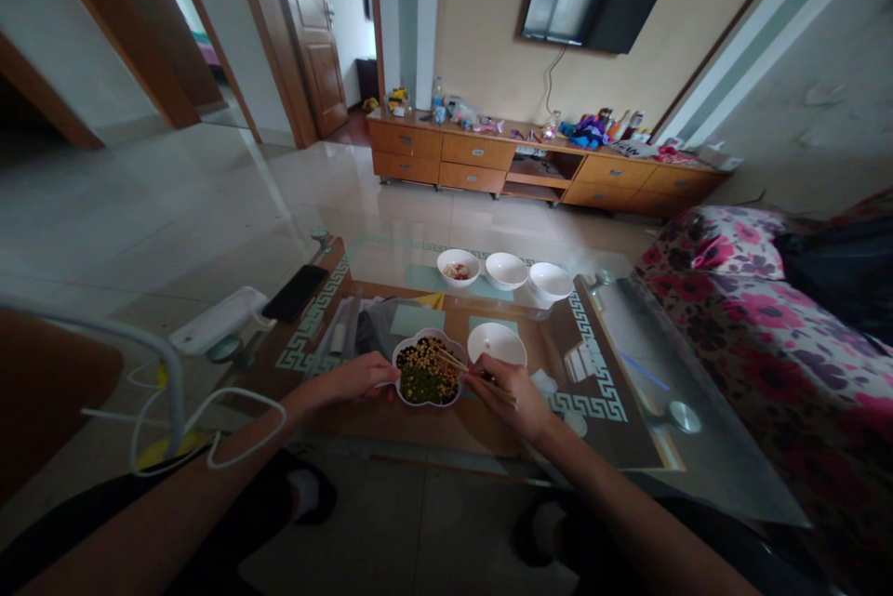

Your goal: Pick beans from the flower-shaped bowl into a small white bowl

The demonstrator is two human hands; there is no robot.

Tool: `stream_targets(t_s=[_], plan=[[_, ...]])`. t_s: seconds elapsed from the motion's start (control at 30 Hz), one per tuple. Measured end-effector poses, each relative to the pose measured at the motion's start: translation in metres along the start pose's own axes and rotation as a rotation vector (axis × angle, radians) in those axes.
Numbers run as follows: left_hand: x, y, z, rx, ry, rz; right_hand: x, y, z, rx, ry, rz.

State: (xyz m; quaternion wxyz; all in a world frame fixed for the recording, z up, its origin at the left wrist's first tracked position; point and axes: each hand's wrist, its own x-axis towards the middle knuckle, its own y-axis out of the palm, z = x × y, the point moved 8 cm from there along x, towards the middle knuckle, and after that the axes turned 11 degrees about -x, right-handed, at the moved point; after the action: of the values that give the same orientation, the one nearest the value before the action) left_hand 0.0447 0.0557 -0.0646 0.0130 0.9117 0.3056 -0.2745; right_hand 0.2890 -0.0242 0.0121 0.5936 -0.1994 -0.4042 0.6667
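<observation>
In the head view, your landmark is the scalloped, pale, flower-shaped bowl (pixel 426 334), filled with small tan, black and green pieces, standing towards the near edge of the glass-topped table (pixel 391 433) with its green key-pattern border. Your left hand (pixel 373 375) pinches this bowl's left rim. At its right side, your right hand (pixel 503 389) grips thin wooden chopsticks (pixel 453 361), their tips among the pieces. Just right of the landmark, behind your right hand, sits a round white bowl (pixel 513 340). Beyond it, three round white bowls (pixel 507 284) line up near the far edge, with a strip of tabletop between. Well left of the landmark lies a flat, black, rectangular phone-like object (pixel 294 293), near the table's left edge.
</observation>
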Motion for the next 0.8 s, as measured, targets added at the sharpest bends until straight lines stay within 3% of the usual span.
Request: stream_targets(t_s=[0.3,0.8], plan=[[-0.0003,0.0007,-0.0009,0.002,0.016,-0.006,0.0069,0.0038,0.0088,-0.115,-0.055,0.059],[0.0019,-0.0006,0.0019,0.031,0.025,-0.018,0.0066,-0.0009,0.0078,-0.117,-0.071,0.034]])
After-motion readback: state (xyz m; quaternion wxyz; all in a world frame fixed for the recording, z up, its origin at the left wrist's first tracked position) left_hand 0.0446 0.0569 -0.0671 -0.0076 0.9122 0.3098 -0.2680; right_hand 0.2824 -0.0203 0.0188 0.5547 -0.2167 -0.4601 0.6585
